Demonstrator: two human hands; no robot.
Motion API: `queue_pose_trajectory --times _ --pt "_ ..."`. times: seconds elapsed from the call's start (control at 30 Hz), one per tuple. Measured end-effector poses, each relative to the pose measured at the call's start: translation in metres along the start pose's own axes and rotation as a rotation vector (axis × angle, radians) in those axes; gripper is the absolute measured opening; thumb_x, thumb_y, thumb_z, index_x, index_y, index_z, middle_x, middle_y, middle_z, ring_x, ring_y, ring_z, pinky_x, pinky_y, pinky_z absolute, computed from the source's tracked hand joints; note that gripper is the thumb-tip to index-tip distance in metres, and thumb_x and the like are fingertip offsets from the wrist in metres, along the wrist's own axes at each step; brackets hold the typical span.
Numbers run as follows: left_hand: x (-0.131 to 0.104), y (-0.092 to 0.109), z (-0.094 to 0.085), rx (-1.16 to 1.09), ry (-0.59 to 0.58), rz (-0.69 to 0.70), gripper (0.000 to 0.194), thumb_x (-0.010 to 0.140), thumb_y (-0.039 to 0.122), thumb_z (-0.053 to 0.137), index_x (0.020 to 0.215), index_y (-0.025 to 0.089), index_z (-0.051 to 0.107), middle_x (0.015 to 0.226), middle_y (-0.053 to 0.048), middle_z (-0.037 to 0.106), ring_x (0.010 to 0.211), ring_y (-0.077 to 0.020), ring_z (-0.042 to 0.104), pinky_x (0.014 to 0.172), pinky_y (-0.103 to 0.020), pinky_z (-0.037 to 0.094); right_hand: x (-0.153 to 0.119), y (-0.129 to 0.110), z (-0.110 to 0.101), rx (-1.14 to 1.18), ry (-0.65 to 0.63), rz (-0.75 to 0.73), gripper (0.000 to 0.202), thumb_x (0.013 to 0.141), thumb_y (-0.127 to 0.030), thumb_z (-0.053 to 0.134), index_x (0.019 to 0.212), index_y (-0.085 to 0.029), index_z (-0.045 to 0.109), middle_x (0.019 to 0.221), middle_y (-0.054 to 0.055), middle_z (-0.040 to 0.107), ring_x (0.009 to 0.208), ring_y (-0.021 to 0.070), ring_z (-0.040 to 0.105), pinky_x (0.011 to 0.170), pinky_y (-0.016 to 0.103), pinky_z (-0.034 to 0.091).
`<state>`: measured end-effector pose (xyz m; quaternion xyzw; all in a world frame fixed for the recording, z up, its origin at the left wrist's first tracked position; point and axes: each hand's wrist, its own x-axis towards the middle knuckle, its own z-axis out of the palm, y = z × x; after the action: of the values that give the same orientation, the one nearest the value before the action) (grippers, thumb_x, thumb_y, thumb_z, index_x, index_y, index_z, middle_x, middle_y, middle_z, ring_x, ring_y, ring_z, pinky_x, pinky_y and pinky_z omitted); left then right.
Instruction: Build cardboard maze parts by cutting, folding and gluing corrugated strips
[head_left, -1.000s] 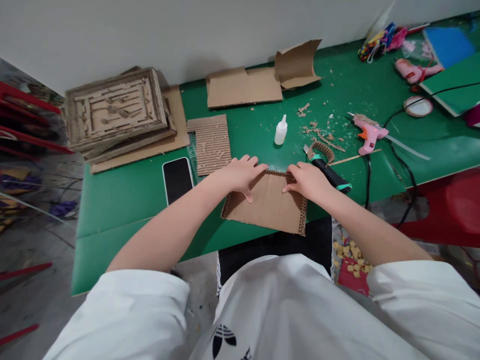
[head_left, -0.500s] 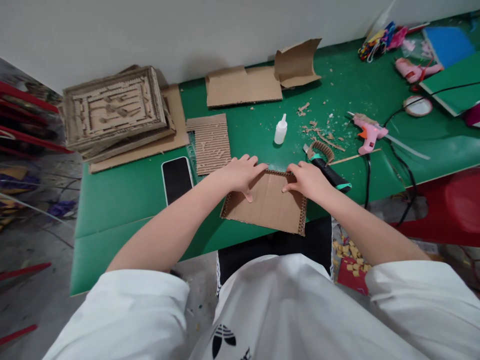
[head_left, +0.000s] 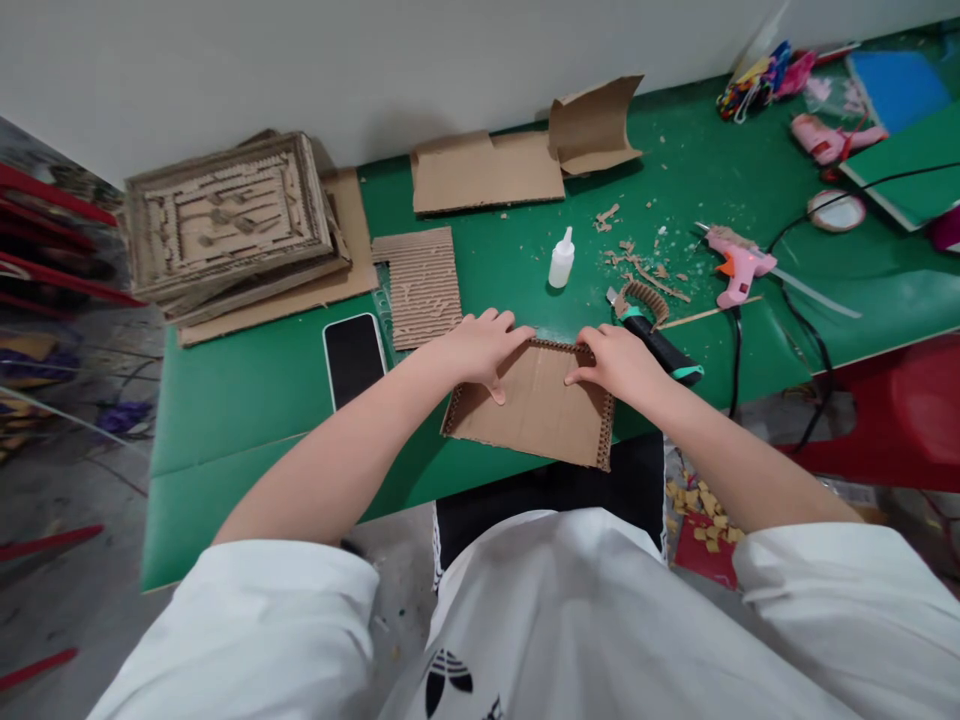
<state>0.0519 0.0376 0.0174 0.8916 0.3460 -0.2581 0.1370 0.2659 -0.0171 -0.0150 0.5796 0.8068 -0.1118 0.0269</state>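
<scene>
A flat cardboard panel (head_left: 540, 420) lies at the near edge of the green table, its near side jutting slightly past it. Strips of corrugated cardboard (head_left: 604, 435) run along its sides and far edge. My left hand (head_left: 487, 350) grips the panel's far left part, fingers at the far edge and thumb stretched over the surface. At the far right corner, my right hand (head_left: 609, 358) has its fingers bent on the edge strip and its thumb on the board. Beside my right hand lies a black and teal utility knife (head_left: 661, 347), with a curled corrugated strip (head_left: 646, 298) against it.
Beyond the panel stands a white glue bottle (head_left: 561, 260). Left are a phone (head_left: 354, 360), a ribbed cardboard piece (head_left: 421, 288) and stacked cardboard work (head_left: 232, 215). Cardboard offcuts (head_left: 487, 175) sit by the wall. Right are a pink glue gun (head_left: 739, 265), its cable, and scraps (head_left: 637, 262).
</scene>
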Motion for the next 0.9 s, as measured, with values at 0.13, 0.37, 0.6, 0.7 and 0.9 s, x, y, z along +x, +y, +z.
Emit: queue_pose_trajectory --times 0.13,0.37,0.6,0.7,0.9 --pt "0.0 -0.001 0.001 -0.011 0.004 0.001 0.108 0.054 0.053 0.078 0.143 0.029 0.024 0.131 -0.016 0.043 0.114 -0.0361 0.04 0.087 -0.042 0.037 0.001 0.001 0.0 -0.002 0.011 0.006 0.048 0.071 -0.051 0.072 0.101 -0.017 0.058 0.087 0.009 0.061 0.082 0.0248 0.059 0.066 0.029 0.036" --pt "0.0 -0.002 0.003 0.006 0.018 0.014 0.105 0.055 0.054 0.079 0.142 0.025 0.027 0.128 -0.018 0.043 0.113 -0.0356 0.04 0.084 -0.042 0.039 0.0 0.0 -0.001 -0.009 0.013 0.025 0.048 0.071 -0.052 0.072 0.1 -0.016 0.058 0.087 0.009 0.061 0.081 0.0242 0.058 0.064 0.028 0.034" --pt "0.001 -0.003 0.003 -0.007 0.014 0.01 0.104 0.055 0.053 0.079 0.141 0.026 0.027 0.128 -0.017 0.043 0.112 -0.0346 0.041 0.084 -0.042 0.04 0.0 0.0 -0.002 -0.01 -0.001 0.045 0.049 0.071 -0.054 0.07 0.101 -0.017 0.058 0.087 0.009 0.06 0.08 0.0241 0.058 0.063 0.028 0.033" --pt "0.001 -0.003 0.004 -0.006 0.021 0.011 0.101 0.057 0.052 0.078 0.141 0.027 0.027 0.127 -0.016 0.043 0.112 -0.0343 0.041 0.085 -0.041 0.04 -0.002 0.0 0.0 0.0 0.013 0.045 0.049 0.071 -0.054 0.07 0.102 -0.017 0.058 0.088 0.009 0.06 0.08 0.0239 0.058 0.064 0.028 0.034" --pt "0.0 -0.001 0.002 0.009 0.006 0.011 0.101 0.06 0.051 0.077 0.142 0.025 0.025 0.129 -0.017 0.042 0.114 -0.035 0.04 0.086 -0.042 0.039 -0.01 0.001 0.009 0.007 0.113 0.012 0.051 0.071 -0.054 0.069 0.102 -0.015 0.059 0.088 0.01 0.06 0.082 0.0263 0.058 0.071 0.032 0.04"
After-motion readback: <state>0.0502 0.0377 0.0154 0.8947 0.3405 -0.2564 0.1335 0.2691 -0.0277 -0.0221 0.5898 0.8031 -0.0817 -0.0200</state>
